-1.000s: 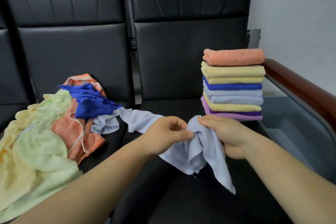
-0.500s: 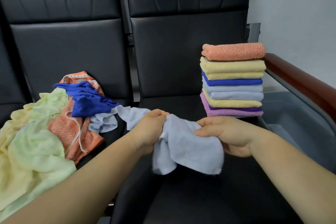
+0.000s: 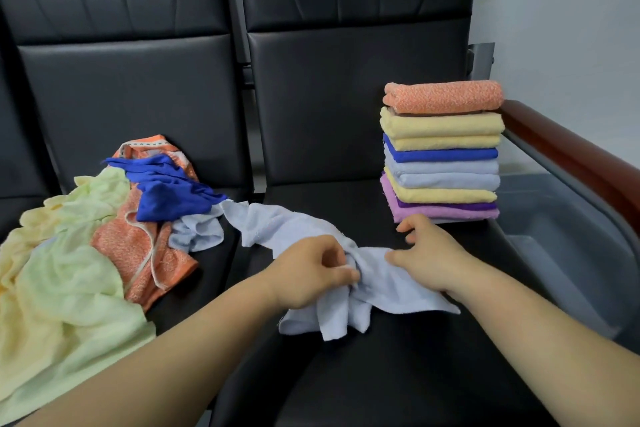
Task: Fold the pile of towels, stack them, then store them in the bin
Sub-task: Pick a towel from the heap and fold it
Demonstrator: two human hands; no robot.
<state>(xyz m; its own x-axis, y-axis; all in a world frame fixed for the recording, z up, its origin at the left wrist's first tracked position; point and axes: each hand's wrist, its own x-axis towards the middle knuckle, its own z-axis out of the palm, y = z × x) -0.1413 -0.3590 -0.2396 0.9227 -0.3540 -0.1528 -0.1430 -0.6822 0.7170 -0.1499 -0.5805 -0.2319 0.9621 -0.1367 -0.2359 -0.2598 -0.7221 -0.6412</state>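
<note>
A light blue towel (image 3: 391, 284) lies crumpled on the right black seat (image 3: 346, 374). My left hand (image 3: 308, 274) pinches a bunched part of it at the middle. My right hand (image 3: 426, 253) rests on the towel's right part with fingers spread. Behind my right hand stands a stack of folded towels (image 3: 441, 152), orange on top, purple at the bottom. An unfolded pile (image 3: 104, 236) of pale green, orange, dark blue and light blue towels covers the left seat. A grey bin (image 3: 571, 253) sits beyond the armrest at right.
A wooden armrest (image 3: 568, 156) runs along the right side of the seat, between the stack and the bin. Black chair backs (image 3: 346, 80) rise behind. A white wall is at the far right.
The light blue towel has come down from the air onto the seat. My hands lowered and moved apart; my right hand let go its pinch and now lies flat on the cloth.
</note>
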